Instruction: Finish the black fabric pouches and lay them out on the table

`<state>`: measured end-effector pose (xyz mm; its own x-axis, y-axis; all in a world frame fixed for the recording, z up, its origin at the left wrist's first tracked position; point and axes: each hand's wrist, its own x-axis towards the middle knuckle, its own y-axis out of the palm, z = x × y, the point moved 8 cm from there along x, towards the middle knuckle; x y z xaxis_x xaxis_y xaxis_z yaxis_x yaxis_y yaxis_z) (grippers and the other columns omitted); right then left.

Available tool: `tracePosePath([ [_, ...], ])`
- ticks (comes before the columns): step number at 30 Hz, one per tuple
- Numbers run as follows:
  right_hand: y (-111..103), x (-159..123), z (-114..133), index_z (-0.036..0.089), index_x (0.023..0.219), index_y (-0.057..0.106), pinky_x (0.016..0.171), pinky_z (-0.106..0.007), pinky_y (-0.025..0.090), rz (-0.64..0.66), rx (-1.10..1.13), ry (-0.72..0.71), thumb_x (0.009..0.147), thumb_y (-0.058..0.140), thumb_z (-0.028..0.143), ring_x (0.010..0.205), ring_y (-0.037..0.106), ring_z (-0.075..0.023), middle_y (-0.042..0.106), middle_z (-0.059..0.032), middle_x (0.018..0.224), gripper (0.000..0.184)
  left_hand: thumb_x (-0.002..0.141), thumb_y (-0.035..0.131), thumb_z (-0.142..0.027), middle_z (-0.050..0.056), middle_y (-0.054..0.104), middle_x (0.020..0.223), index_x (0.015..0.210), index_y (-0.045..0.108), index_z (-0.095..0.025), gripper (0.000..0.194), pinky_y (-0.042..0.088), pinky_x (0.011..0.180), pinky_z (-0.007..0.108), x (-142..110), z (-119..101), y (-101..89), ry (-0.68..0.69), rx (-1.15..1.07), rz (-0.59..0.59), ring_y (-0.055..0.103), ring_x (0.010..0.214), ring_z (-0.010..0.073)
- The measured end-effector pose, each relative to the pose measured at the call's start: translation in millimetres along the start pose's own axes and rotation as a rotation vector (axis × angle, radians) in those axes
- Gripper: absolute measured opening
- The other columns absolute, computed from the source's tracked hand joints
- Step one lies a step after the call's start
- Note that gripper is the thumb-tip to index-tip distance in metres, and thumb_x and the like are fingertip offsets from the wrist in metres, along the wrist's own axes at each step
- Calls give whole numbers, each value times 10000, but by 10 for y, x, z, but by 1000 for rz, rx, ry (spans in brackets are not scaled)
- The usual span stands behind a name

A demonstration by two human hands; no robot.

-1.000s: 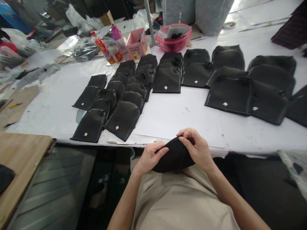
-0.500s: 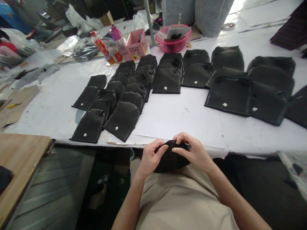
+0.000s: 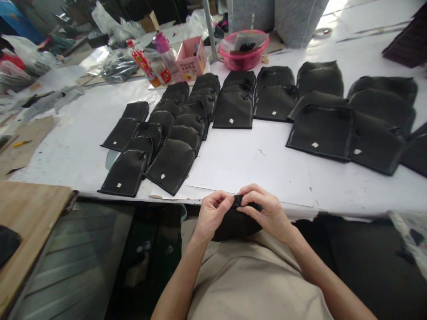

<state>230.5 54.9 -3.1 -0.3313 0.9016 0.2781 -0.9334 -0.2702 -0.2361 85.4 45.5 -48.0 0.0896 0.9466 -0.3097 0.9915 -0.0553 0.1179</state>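
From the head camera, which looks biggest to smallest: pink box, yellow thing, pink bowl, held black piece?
1. Pink bowl
2. Pink box
3. Yellow thing
Black piece: bigger than the yellow thing; otherwise unsure, being closer and partly hidden.

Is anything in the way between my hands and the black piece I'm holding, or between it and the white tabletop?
Nothing visible is. Your left hand and right hand both pinch the black piece directly, and nothing shows between it and the white tabletop. The other black pieces lie farther away.
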Motion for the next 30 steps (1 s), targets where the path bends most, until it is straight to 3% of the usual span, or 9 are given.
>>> tracePosePath([
  [5, 0, 9, 4, 225, 814, 618, 828, -306, 488, 10, -14, 14, 869, 642, 143, 915, 616, -176, 618, -38, 982, 102, 756, 746, -384, -42, 536, 621, 762, 615, -144, 273, 303, 512, 166, 10, 63, 35, -93, -50, 22, 415, 529, 54],
  [16, -15, 6, -2, 218, 783, 626, 831, -316, 486, 20, 15, 74, 848, 661, 157, 906, 618, -185, 632, -42, 957, 95, 767, 690, -318, -52, 496, 597, 731, 576, -144, 211, 282, 499, 163, 34, 37, 61, -64, 55, 27, 390, 517, 48],
  [19, -21, 10, -85, 210, 838, 632, 816, -312, 492, 45, 104, 174, 824, 702, 226, 887, 619, -184, 649, -35, 930, 73, 768, 681, -321, -51, 495, 600, 737, 571, -150, 206, 286, 499, 163, 30, 61, 67, -86, 51, 31, 392, 521, 52],
  [23, -16, -16, -281, 182, 885, 618, 685, -268, 492, 51, 240, 384, 885, 614, 322, 744, 602, -146, 639, -16, 808, 141, 755, 686, -336, -56, 481, 583, 728, 561, -152, 225, 271, 479, 162, 16, 80, 76, -109, 52, 29, 378, 500, 49],
  [30, 71, -16, -363, 178, 932, 585, 671, -254, 497, 53, 410, 533, 771, 706, 283, 758, 621, -136, 644, -18, 842, 227, 753, 694, -314, -52, 488, 595, 719, 564, -147, 215, 283, 489, 160, 18, 69, 94, -97, 61, 17, 392, 513, 48],
])
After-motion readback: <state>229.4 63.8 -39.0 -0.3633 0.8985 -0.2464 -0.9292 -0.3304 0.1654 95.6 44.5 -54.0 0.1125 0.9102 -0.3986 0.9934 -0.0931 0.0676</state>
